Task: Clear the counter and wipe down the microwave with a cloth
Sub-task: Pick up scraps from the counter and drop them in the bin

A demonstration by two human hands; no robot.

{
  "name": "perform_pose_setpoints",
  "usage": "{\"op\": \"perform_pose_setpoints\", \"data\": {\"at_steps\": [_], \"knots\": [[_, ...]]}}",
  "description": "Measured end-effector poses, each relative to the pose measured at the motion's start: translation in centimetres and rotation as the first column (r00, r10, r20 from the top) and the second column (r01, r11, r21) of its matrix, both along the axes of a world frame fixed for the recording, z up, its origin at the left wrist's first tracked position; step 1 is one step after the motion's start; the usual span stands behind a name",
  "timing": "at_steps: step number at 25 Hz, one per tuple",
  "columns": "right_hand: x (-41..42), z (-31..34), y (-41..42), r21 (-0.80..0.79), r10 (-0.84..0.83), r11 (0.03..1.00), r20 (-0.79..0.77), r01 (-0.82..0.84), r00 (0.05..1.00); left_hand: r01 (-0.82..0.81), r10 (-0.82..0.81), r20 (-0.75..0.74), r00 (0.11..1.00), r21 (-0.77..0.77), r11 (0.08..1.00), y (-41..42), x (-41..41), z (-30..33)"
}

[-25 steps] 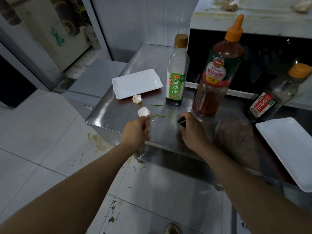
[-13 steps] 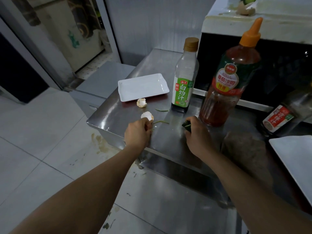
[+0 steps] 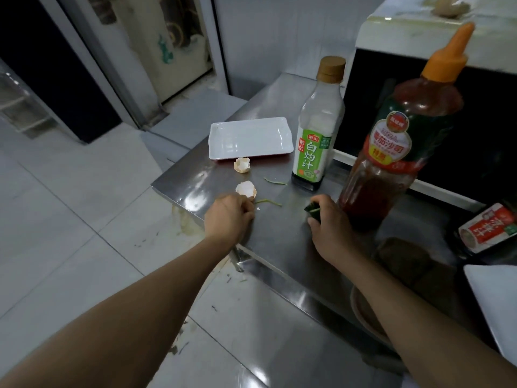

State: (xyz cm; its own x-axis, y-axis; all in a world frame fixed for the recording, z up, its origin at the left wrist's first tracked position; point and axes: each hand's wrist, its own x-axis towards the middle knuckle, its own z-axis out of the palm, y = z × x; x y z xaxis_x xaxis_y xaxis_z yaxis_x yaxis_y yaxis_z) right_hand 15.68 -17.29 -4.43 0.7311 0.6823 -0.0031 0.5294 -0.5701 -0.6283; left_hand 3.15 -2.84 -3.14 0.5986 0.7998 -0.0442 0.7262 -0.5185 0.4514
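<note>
On counter (image 3: 279,236): left hand (image 3: 228,217) curled at eggshell (image 3: 246,189), right hand (image 3: 330,224) gripping green scrap (image 3: 312,211); shells, stems, bottles remain; microwave (image 3: 419,107) unwiped, I judge.

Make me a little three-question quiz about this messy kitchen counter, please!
1. True or false: the white rectangular plate has food on it.
2. How many eggshell pieces lie on the steel counter?
3. Which bottle stands nearest the right hand? A) the green-label sauce bottle B) the orange-capped ketchup bottle C) the red-label bottle

Key
1. False: it looks bare.
2. Two: one eggshell by the plate, another eggshell at the fingers of the left hand.
3. B. The right hand holds something small and dark green beside it.
</note>
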Motion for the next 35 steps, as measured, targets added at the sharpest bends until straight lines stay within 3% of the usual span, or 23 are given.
{"op": "perform_pose_setpoints", "data": {"at_steps": [5,14,21,25,35], "knots": [[0.6,-0.1,-0.1,0.026,0.009,1.0,-0.029,-0.008,1.0,0.148,-0.153,0.051,0.987,0.081,0.986,-0.7,2.8,0.6],[1.2,-0.8,0.1,0.087,0.041,0.996,-0.037,-0.038,0.998,0.248,-0.249,-0.011,0.969,0.126,0.96,0.6,5.0,-0.9],[1.3,-0.5,0.4,0.118,0.063,0.991,-0.032,-0.059,0.997,0.427,-0.395,-0.162,0.904,0.338,0.839,0.8,5.3,-0.9],[1.5,-0.4,0.4,0.115,0.061,0.992,-0.042,-0.056,0.997,0.494,-0.429,-0.262,0.865,0.29,0.819,0.9,5.7,-0.9],[1.7,0.1,0.4,0.123,0.031,0.992,-0.08,-0.021,0.996,0.465,-0.439,-0.17,0.882,0.167,0.87,1.5,5.3,-0.8]]}}
